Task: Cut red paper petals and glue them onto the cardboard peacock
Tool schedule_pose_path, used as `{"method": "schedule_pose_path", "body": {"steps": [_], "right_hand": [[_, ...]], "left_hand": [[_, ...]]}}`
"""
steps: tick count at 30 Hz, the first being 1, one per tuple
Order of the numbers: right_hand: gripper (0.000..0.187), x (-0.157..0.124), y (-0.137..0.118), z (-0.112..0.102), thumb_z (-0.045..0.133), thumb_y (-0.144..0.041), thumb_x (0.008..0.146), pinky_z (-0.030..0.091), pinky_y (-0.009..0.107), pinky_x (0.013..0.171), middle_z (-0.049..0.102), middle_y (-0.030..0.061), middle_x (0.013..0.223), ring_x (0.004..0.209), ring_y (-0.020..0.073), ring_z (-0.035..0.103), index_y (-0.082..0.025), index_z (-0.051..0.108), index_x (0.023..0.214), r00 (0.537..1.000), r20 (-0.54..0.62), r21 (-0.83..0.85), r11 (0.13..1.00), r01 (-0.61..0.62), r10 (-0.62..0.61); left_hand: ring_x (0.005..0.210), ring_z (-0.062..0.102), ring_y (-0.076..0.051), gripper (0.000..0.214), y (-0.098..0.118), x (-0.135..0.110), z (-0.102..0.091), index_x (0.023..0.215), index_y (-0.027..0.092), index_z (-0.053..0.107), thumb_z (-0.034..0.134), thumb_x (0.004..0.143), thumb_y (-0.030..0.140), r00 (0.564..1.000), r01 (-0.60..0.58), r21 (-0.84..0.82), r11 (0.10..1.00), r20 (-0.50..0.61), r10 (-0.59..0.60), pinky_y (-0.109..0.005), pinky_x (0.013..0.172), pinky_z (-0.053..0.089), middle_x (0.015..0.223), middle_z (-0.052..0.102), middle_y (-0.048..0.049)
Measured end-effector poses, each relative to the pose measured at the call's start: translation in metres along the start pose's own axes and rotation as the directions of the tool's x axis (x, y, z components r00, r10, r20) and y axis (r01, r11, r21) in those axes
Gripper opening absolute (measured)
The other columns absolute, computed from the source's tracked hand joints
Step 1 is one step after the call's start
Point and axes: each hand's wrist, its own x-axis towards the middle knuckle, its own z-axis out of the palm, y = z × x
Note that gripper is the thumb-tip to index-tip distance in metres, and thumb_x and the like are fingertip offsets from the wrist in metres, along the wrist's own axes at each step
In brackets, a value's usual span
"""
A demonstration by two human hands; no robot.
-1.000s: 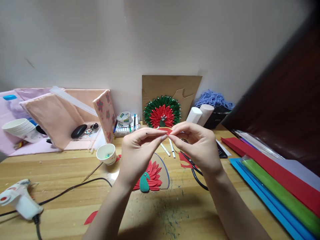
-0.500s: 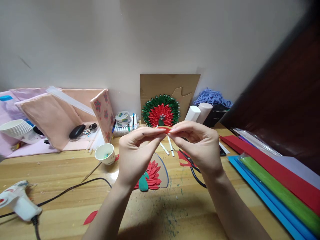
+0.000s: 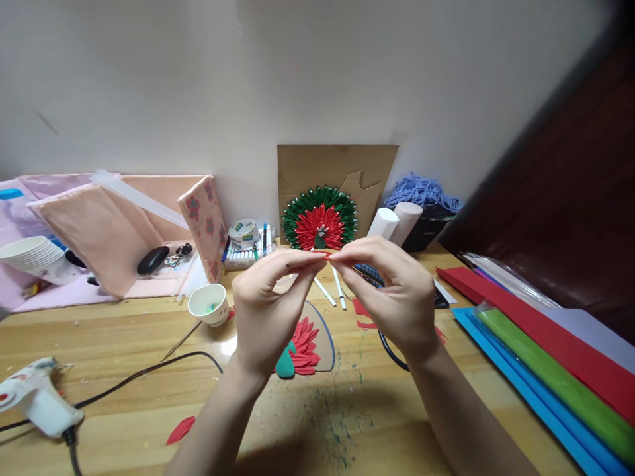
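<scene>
Between my two hands a small red paper petal [image 3: 327,256] is pinched, mostly covered by the fingertips. My left hand [image 3: 270,301] grips one end with thumb and forefinger; my right hand [image 3: 397,291] pinches the other end. Below them on the table lies a rounded cardboard piece [image 3: 325,337] edged in blue, bearing layered red petals [image 3: 305,350] and a green teardrop shape [image 3: 285,362]. My left forearm hides part of it. A loose red petal [image 3: 181,430] rests left of that forearm. Scissors lie partly hidden behind my right hand, one black handle [image 3: 391,350] showing.
A white glue gun [image 3: 40,396] with a black cord lies at left, near a paper cup [image 3: 208,304]. A finished red and green peacock picture [image 3: 320,221] leans on the wall. Coloured sheets [image 3: 536,370] stretch along the right; white pens [image 3: 325,291] lie mid-table.
The fingertips have drawn closer together over the red petal, so less of it shows. My right hand has tilted slightly and covers more of the scissors.
</scene>
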Motion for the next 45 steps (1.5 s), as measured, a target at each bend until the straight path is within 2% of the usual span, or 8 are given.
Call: {"method": "schedule_pose_path", "body": {"steps": [11, 15, 17, 22, 29, 38, 41, 45], "right_hand": [[0.011, 0.000, 0.000, -0.004, 0.060, -0.010, 0.081, 0.052, 0.028, 0.073, 0.065, 0.0014, 0.085, 0.080, 0.0136, 0.062, -0.019, 0.065, 0.086, 0.991, -0.033, 0.070, 0.989, -0.127, 0.129], [0.013, 0.001, 0.000, -0.005, 0.061, -0.010, 0.080, 0.053, 0.028, 0.073, 0.065, 0.0016, 0.086, 0.080, 0.0139, 0.062, -0.019, 0.066, 0.087, 0.993, 0.005, 0.096, 0.989, -0.115, 0.115], [0.014, 0.001, -0.001, -0.005, 0.061, -0.009, 0.079, 0.053, 0.028, 0.073, 0.066, 0.0016, 0.086, 0.080, 0.0139, 0.062, -0.020, 0.066, 0.087, 0.995, 0.029, 0.101, 0.990, -0.099, 0.096], [0.014, 0.001, -0.002, -0.004, 0.062, -0.009, 0.079, 0.053, 0.029, 0.074, 0.067, 0.0020, 0.085, 0.081, 0.0146, 0.063, -0.019, 0.066, 0.087, 0.995, 0.042, 0.103, 0.991, -0.090, 0.086], [0.012, 0.000, -0.003, -0.003, 0.062, -0.011, 0.079, 0.054, 0.030, 0.073, 0.068, 0.0023, 0.084, 0.079, 0.0147, 0.064, -0.020, 0.067, 0.086, 0.992, 0.024, 0.099, 0.987, -0.126, 0.124], [0.012, -0.001, -0.003, -0.001, 0.065, -0.010, 0.075, 0.056, 0.028, 0.072, 0.069, 0.0019, 0.082, 0.076, 0.0141, 0.065, -0.019, 0.068, 0.082, 0.981, -0.018, 0.151, 0.970, -0.188, 0.193], [0.011, -0.002, -0.003, -0.001, 0.066, -0.010, 0.074, 0.057, 0.028, 0.071, 0.069, 0.0020, 0.082, 0.075, 0.0143, 0.066, -0.018, 0.068, 0.081, 0.977, -0.024, 0.181, 0.962, -0.204, 0.212], [0.010, -0.003, -0.002, 0.000, 0.067, -0.011, 0.073, 0.057, 0.028, 0.070, 0.069, 0.0020, 0.080, 0.075, 0.0147, 0.066, -0.018, 0.067, 0.079, 0.973, -0.032, 0.230, 0.949, -0.216, 0.229]], "left_hand": [[0.076, 0.067, -0.012, 0.012, 0.000, 0.003, -0.007, 0.083, 0.018, 0.070, 0.069, 0.073, 0.012, 0.997, 0.062, -0.009, 0.998, -0.039, -0.062, -0.025, 0.074, 0.057, 0.081, 0.071, -0.0011], [0.080, 0.068, -0.014, 0.023, 0.002, 0.004, -0.007, 0.094, 0.019, 0.069, 0.071, 0.072, 0.014, 0.991, 0.130, -0.110, 0.985, 0.060, -0.124, -0.027, 0.075, 0.058, 0.090, 0.072, -0.0029], [0.080, 0.068, -0.014, 0.021, 0.002, 0.004, -0.007, 0.092, 0.019, 0.070, 0.071, 0.072, 0.014, 0.986, 0.139, -0.132, 0.981, 0.107, -0.126, -0.027, 0.075, 0.058, 0.090, 0.072, -0.0031], [0.075, 0.066, -0.012, 0.013, 0.001, 0.005, -0.009, 0.082, 0.019, 0.072, 0.071, 0.072, 0.011, 0.996, 0.065, -0.092, 0.994, 0.072, -0.058, -0.024, 0.072, 0.056, 0.081, 0.071, -0.0021], [0.072, 0.064, -0.012, 0.014, 0.000, 0.007, -0.011, 0.083, 0.020, 0.072, 0.069, 0.073, 0.010, 0.999, -0.033, -0.018, 0.999, 0.041, 0.034, -0.026, 0.068, 0.055, 0.078, 0.070, -0.0014], [0.076, 0.063, -0.012, 0.014, -0.002, 0.009, -0.012, 0.086, 0.019, 0.067, 0.065, 0.076, 0.009, 0.972, -0.218, 0.137, 0.966, 0.121, 0.202, -0.026, 0.069, 0.054, 0.081, 0.068, -0.0022], [0.079, 0.064, -0.013, 0.014, -0.001, 0.009, -0.012, 0.085, 0.018, 0.067, 0.066, 0.075, 0.008, 0.967, -0.237, 0.131, 0.963, 0.129, 0.221, -0.027, 0.071, 0.055, 0.082, 0.069, -0.0031], [0.076, 0.065, -0.013, 0.014, 0.000, 0.006, -0.011, 0.084, 0.017, 0.067, 0.067, 0.073, 0.008, 0.979, -0.184, 0.070, 0.980, 0.103, 0.177, -0.026, 0.069, 0.057, 0.080, 0.069, -0.0033]]}}
